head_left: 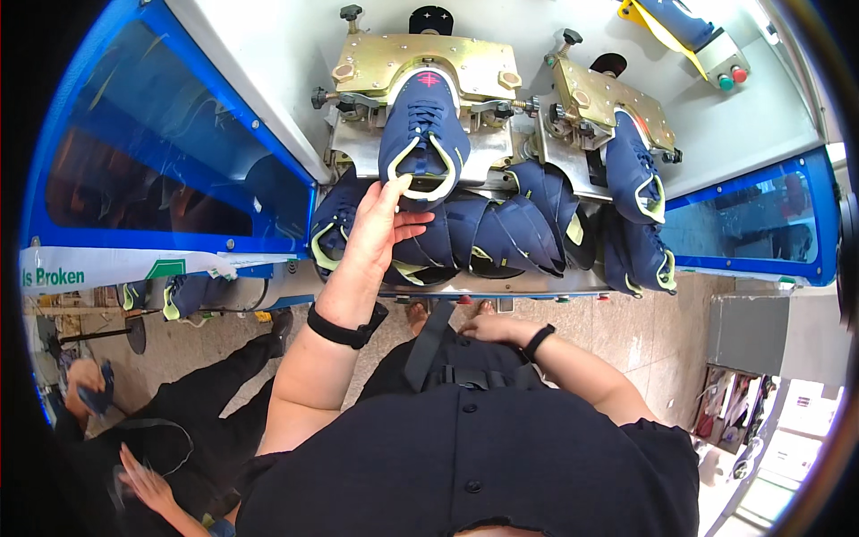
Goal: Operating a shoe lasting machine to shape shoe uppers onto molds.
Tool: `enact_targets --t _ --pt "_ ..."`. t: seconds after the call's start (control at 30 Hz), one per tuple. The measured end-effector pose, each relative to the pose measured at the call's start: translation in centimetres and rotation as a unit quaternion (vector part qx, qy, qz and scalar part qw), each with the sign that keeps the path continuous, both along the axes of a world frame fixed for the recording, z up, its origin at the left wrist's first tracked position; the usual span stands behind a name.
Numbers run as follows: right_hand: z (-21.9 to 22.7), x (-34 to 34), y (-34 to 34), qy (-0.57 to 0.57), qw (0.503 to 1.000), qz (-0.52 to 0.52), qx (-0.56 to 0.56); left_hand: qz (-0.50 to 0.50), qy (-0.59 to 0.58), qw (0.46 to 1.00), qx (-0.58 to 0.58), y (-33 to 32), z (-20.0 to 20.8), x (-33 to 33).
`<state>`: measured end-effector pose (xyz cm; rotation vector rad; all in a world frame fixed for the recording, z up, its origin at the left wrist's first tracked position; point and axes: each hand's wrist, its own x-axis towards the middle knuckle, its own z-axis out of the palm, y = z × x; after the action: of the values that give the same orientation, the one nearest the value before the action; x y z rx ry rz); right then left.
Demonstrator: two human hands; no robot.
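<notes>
The left hand pinches the heel collar of a navy-blue laced shoe with pale-green trim, its toe set into the notched gold-coloured metal plate. A second navy shoe stands toe-first at the right-hand gold plate. Both appear positioned; whether either is finished cannot be told. Further navy shoes, along the front edge of the grey metal surface, seemingly remain. The right hand lies near the waist, its grip unclear.

On the metal ledge beneath my left hand lie navy shoes, one to its left, several crowded to its right.
</notes>
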<state>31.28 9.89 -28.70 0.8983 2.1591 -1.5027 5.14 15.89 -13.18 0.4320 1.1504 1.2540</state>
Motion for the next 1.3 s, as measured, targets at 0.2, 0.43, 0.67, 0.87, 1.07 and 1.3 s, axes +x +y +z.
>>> enact_targets --t 0.2,0.43,0.67,0.87,1.07,1.3 --pt "-2.3 -2.8 0.4 -0.074 0.994 -0.027 0.07 -0.002 0.0 1.0 -0.008 0.2 0.4 -0.5" --pt "11.9 -2.2 1.0 0.134 0.929 -0.231 0.257 -0.028 -0.08 0.996 0.021 -0.8 1.2 1.3" --pt "19.9 -1.0 1.5 0.287 0.716 -0.294 0.565 -0.08 -0.111 0.977 0.16 -3.7 1.6 8.1" --pt "19.3 6.5 -1.7 0.279 0.626 -0.434 0.585 -0.302 -0.053 0.903 0.301 -4.2 4.3 13.9" --pt "23.2 22.0 -2.2 0.068 0.558 -0.481 0.673 -0.387 0.058 0.871 0.296 -2.2 5.1 17.3" --pt "20.2 32.9 1.1 -0.009 0.717 -0.511 0.475 -0.38 0.045 0.887 0.258 -1.2 3.6 20.4"
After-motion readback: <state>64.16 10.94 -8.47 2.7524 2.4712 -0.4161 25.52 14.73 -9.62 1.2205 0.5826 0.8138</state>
